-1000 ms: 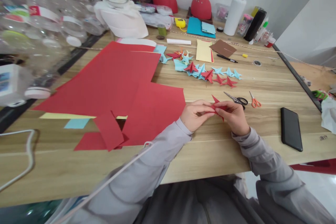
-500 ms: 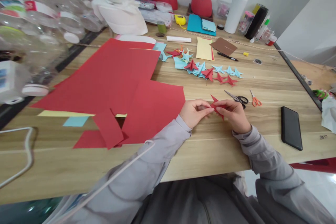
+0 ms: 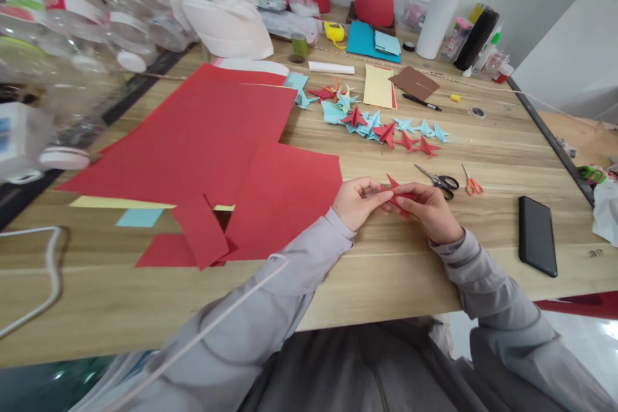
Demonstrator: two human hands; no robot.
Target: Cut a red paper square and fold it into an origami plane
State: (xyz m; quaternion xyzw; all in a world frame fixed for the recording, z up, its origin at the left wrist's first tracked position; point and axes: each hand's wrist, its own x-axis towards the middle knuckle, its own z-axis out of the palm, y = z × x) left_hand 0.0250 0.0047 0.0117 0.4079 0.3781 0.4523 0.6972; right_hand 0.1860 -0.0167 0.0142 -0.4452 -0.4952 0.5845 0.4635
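Note:
Between my two hands is a small red folded-paper crane (image 3: 403,211), its pointed ends sticking out above and below the fingers. My left hand (image 3: 360,203) pinches its left side between thumb and fingers. On the other side my right hand (image 3: 427,207) grips it, also thumb against fingers. The fingertips nearly meet and hide the crane's middle. Beyond the hands lies a row of red and light-blue paper cranes (image 3: 386,133). Black-handled scissors (image 3: 441,181) and small orange scissors (image 3: 472,181) rest just past my right hand.
Large red paper sheets (image 3: 203,141) cover the left of the table, with red strips (image 3: 200,232) in front. A black phone (image 3: 537,235) lies at right. Plastic bottles (image 3: 87,26) crowd the far left. Yellow paper (image 3: 379,87), brown paper (image 3: 414,82) and a pen (image 3: 421,102) lie farther back.
Both hands stay in nearly the same place. My left fingers have shifted slightly on the red crane, closer to the right fingertips. The whole view has tilted a little.

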